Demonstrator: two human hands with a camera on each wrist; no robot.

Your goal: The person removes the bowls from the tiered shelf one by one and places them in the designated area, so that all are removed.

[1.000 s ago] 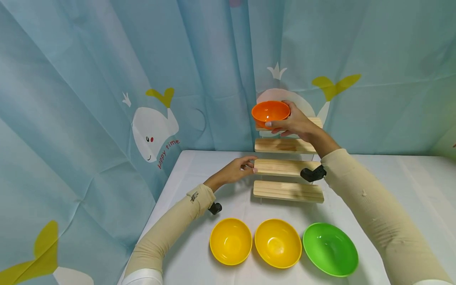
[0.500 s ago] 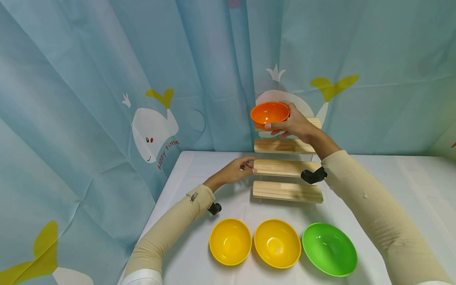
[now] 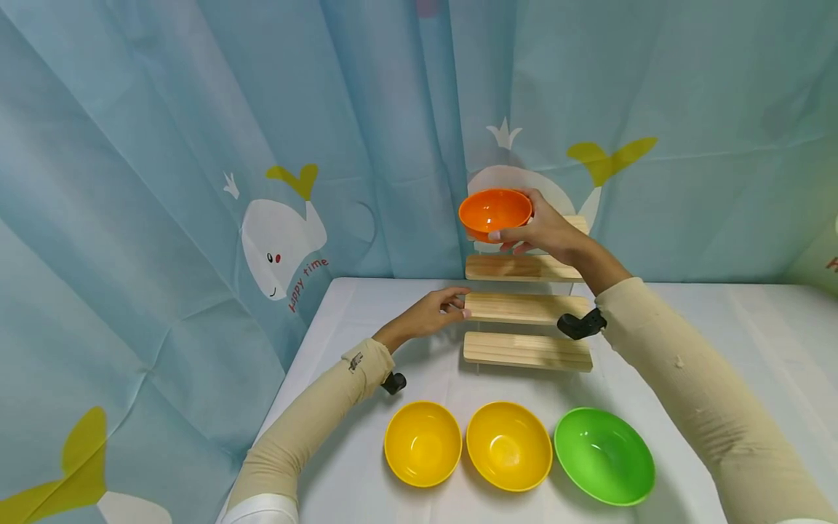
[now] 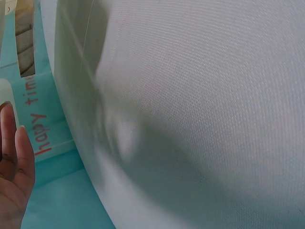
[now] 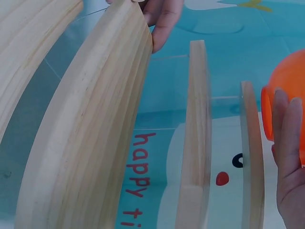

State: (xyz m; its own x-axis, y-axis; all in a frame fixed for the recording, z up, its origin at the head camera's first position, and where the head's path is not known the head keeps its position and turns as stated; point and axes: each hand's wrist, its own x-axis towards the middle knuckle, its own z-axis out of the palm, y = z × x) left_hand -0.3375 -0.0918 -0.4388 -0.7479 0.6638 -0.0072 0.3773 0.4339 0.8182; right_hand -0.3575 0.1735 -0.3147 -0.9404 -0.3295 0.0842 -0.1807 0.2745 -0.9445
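Observation:
My right hand [image 3: 540, 227] grips an orange bowl [image 3: 491, 211] by its right side, thumb in front. The bowl is close over the left end of the top step of a wooden stepped rack [image 3: 527, 308], overlapping it in the head view. At the rack's left side, my left hand [image 3: 432, 313] pinches the end of the second step from the bottom between thumb and fingers. In the right wrist view, the left hand's fingers [image 5: 164, 26] lie against that board's end, and the orange bowl [image 5: 290, 71] shows at the right edge.
Two yellow bowls [image 3: 423, 444] and a green bowl [image 3: 604, 456] stand in a row on the white table [image 3: 720, 342] in front of the rack. A light blue curtain [image 3: 393, 131] with printed whales hangs right behind the rack and along the left side.
The right hand has lowered the orange bowl slightly toward the top step. My left hand keeps its place on the rack, and the bowls on the table have not moved.

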